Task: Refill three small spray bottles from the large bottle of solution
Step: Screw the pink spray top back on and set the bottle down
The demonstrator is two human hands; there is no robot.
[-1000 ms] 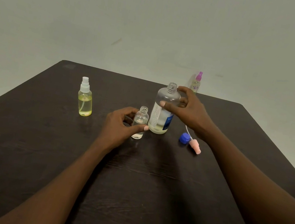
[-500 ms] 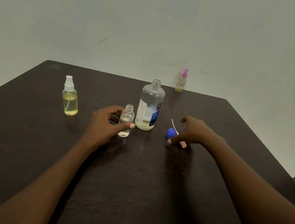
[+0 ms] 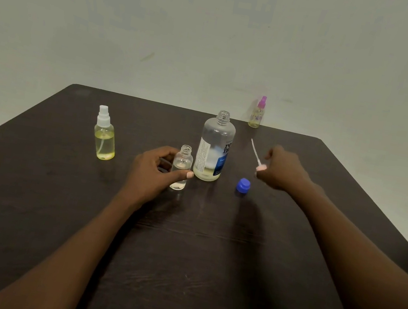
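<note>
Left hand point(image 3: 156, 170) curled round the small open bottle point(image 3: 181, 166), upright on the table point(image 3: 176, 272); clear contents, level hard to read. Right hand point(image 3: 281, 170), at 3 o'clock, pinches the pink spray head point(image 3: 260, 167), tube pointing to 11. Large bottle point(image 3: 213, 150) uncapped just beside; blue cap point(image 3: 243, 185) at its 4. White-topped bottle point(image 3: 104, 137) at 9 and purple-topped bottle point(image 3: 257, 113) at 1 look done. Third probably lacks only its head.

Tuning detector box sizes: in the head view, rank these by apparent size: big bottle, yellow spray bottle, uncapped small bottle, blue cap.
1. big bottle
2. yellow spray bottle
3. uncapped small bottle, only slightly smaller
4. blue cap
</note>
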